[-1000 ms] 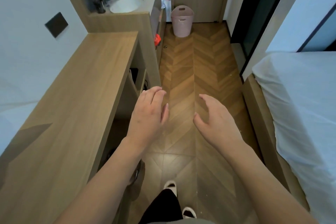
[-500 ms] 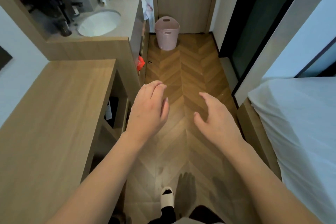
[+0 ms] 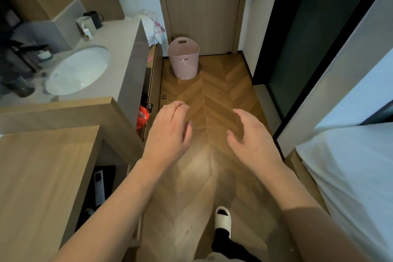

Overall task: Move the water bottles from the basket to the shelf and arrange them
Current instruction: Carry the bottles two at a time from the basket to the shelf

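A pale pink basket point(image 3: 184, 59) with handle cutouts stands on the wood floor at the far end of the passage, in front of a closed door. I cannot see inside it, and no water bottles show. My left hand point(image 3: 168, 132) and my right hand point(image 3: 247, 138) hover side by side above the floor, well short of the basket. Both have relaxed fingers and hold nothing. Open shelves point(image 3: 146, 100) sit under the sink counter on the left, with a red item point(image 3: 142, 118) inside.
A grey counter point(image 3: 125, 49) with a white sink point(image 3: 77, 71), cups and dark items runs along the left. A lower wooden counter point(image 3: 42, 172) lies nearer on the left. A white bed point(image 3: 350, 172) fills the right. A small dark ring point(image 3: 164, 97) lies on the floor.
I have walked forward along the passage, so the basket and the sink counter are closer. Both hands stay out in front, held the same way, with nothing in them.
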Motion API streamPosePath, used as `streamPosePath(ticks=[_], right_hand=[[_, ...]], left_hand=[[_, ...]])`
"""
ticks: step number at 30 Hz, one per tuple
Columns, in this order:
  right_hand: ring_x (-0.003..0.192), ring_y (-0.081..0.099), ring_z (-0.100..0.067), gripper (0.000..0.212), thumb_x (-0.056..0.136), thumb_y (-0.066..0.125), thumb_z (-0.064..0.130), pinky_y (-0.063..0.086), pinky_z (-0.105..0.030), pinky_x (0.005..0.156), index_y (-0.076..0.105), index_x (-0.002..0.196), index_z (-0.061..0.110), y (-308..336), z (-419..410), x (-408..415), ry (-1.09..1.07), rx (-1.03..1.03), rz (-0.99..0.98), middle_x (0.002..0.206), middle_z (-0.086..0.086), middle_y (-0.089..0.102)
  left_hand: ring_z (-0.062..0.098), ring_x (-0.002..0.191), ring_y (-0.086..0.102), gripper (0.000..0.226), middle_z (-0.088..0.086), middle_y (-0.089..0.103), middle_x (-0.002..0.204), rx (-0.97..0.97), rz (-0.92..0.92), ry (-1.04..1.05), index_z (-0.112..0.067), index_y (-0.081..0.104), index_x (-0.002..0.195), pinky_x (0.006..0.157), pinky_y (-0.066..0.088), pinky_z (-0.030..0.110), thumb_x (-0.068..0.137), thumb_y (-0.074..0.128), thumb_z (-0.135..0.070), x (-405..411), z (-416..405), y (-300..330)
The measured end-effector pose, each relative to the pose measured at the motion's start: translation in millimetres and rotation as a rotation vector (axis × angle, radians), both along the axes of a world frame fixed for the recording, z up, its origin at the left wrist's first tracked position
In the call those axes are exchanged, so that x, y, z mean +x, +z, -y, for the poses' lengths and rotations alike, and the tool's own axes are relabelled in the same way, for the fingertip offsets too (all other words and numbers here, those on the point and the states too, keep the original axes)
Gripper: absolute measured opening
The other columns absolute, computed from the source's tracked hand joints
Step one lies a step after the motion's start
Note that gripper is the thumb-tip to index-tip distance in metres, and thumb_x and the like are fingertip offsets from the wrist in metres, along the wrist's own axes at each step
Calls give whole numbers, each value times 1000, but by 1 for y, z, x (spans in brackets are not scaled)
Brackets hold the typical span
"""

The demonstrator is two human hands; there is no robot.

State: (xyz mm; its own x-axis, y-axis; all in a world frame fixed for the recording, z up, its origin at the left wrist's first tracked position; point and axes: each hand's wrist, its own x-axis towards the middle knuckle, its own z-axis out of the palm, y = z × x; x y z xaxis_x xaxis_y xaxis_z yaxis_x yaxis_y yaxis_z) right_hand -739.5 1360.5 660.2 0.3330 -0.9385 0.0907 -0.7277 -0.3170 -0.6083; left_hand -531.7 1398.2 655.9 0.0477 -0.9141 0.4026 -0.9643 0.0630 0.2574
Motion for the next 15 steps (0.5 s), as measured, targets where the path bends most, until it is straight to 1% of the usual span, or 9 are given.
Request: streamPosePath(ticks=[2, 4, 6, 9, 12, 15], right_hand=[[117, 58, -16, 60, 94, 57, 36, 45, -33, 106, 34, 149, 24, 7, 49, 0, -2, -4, 10, 148, 4, 44], [108, 62, -19, 60, 94, 57, 36, 50, -37, 101, 34, 148, 25, 11, 89, 3, 0, -25, 5, 147, 4, 44], [105, 63, -20, 58, 94, 57, 35, 50, -37, 99, 36, 147, 24, 15, 129, 6, 1, -28, 4, 147, 4, 45], [106, 61, -22, 57, 94, 57, 33, 51, -39, 97, 37, 147, 23, 18, 189, 12, 5, -15, 10, 146, 3, 45], [107, 60, -22, 57, 94, 56, 32, 49, -39, 99, 37, 147, 23, 13, 253, 24, 6, 8, 14, 146, 3, 45], [117, 55, -18, 58, 95, 57, 32, 45, -37, 104, 35, 148, 24, 3, 323, 43, 4, 33, 3, 148, 5, 43]], left_hand=[[18, 123, 50, 35, 6, 58, 129, 5, 10, -14, -9, 59, 126, 108, 37, 30, 93, 59, -21, 1, 46, 7], [20, 122, 51, 36, 7, 58, 129, -7, 4, -20, -8, 59, 126, 107, 40, 32, 92, 60, -18, 1, 85, 13], [21, 121, 51, 36, 9, 57, 128, -19, -12, -18, -6, 59, 125, 106, 39, 32, 91, 60, -16, 1, 126, 17], [21, 121, 50, 35, 8, 56, 129, -22, -19, -23, -6, 59, 125, 106, 39, 32, 91, 60, -16, 7, 190, 18], [21, 119, 51, 33, 7, 57, 126, -23, -45, -18, -7, 59, 123, 104, 42, 34, 91, 59, -16, 18, 256, 13], [20, 116, 51, 31, 6, 58, 124, -34, -36, -13, -7, 59, 121, 102, 40, 31, 91, 59, -17, 33, 323, 1]])
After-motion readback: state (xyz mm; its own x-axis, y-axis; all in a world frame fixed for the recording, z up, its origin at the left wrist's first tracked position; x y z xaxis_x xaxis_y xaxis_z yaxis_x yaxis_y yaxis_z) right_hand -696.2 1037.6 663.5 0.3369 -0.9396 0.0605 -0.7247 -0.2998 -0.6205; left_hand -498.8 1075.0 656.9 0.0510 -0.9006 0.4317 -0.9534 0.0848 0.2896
